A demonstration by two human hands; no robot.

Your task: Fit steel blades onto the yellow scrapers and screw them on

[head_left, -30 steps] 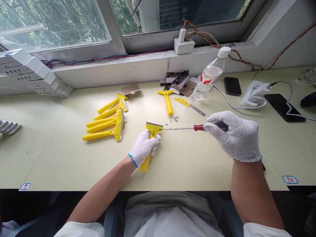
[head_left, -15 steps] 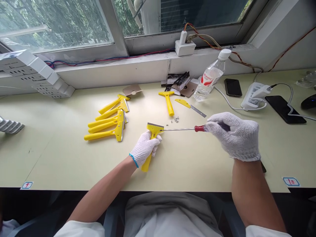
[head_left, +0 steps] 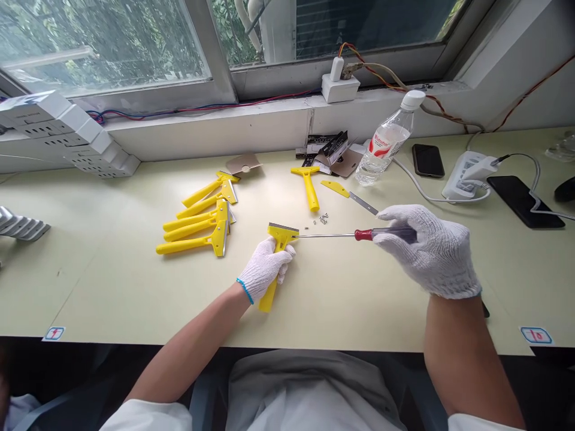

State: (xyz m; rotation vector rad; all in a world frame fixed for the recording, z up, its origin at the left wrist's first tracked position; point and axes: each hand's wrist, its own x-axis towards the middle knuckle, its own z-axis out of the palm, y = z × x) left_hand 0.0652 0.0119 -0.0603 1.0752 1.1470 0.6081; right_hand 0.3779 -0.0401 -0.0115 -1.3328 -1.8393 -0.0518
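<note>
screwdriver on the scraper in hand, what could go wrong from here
The screwdriver, in the right hand, might slip off the held scraper toward the left hand, which grips just below its head. Small metal parts lie loose nearby, so a knock could scatter them.

Seven yellow scraper handles (head_left: 186, 231), two gloved hands (head_left: 265, 270) (head_left: 433, 254), one screwdriver (head_left: 363, 234)

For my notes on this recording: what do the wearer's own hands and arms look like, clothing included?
The left hand wears a white knitted glove with a bright blue edge at the wrist. The right hand has a similar glove, with no blue showing on its cuff. The forearms are bare, below white sleeves.
</note>
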